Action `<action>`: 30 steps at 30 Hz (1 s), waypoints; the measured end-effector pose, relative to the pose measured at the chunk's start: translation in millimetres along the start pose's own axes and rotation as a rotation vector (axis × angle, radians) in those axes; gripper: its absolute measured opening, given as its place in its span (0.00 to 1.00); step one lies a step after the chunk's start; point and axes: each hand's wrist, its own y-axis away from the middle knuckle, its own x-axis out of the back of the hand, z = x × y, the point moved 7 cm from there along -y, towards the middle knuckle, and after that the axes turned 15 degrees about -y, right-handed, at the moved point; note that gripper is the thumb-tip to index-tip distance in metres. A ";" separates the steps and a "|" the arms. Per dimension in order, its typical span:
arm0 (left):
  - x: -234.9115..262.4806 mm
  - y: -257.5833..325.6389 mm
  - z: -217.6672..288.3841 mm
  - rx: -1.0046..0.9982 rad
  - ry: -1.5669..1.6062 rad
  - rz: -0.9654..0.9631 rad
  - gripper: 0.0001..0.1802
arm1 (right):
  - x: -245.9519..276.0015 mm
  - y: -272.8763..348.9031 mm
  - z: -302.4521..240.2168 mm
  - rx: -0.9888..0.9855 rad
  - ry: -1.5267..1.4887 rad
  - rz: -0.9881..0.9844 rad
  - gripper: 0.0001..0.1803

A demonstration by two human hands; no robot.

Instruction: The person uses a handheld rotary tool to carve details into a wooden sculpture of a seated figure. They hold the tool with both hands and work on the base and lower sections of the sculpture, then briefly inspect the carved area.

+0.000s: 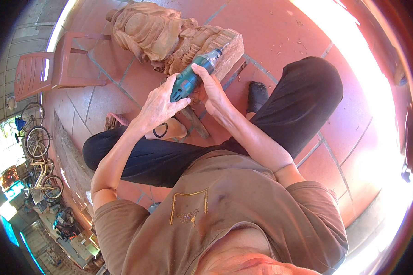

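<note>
**Green power tool [183,82] gripped two-handed by the block end [234,49] of a carving [144,32]**

A red tiled floor [280,27] spreads beneath the carving, and a brownish plastic chair [34,75] stands to its left. The carving, a robed figure that looks wooden, lies lengthwise, its block end toward the right. The tool slants across the carving's near side, nose aimed at that end. Both hands are closed on it: the left hand [159,101] grasps the rear of the casing, the right hand [211,89] sits farther forward (its thumb on the casing, most fingers hidden). The slim bit [226,45] overlaps the carving's block end from this angle, though whether it touches is hard to tell.

The step in hand appears to be grinding or trimming that end; the next move probably calls for braced wrists and light, controlled contact.
</note>
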 end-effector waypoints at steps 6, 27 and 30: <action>-0.6 1.2 -1.2 0.003 0.020 -0.015 0.34 | 0.3 1.7 1.9 0.019 0.003 0.015 0.27; -2.9 3.4 -7.8 0.029 0.027 0.020 0.36 | -4.5 -4.6 3.7 -0.004 0.026 0.000 0.27; -2.4 2.9 -7.9 0.031 0.009 0.026 0.36 | -5.0 -8.2 4.6 -0.013 0.036 -0.002 0.27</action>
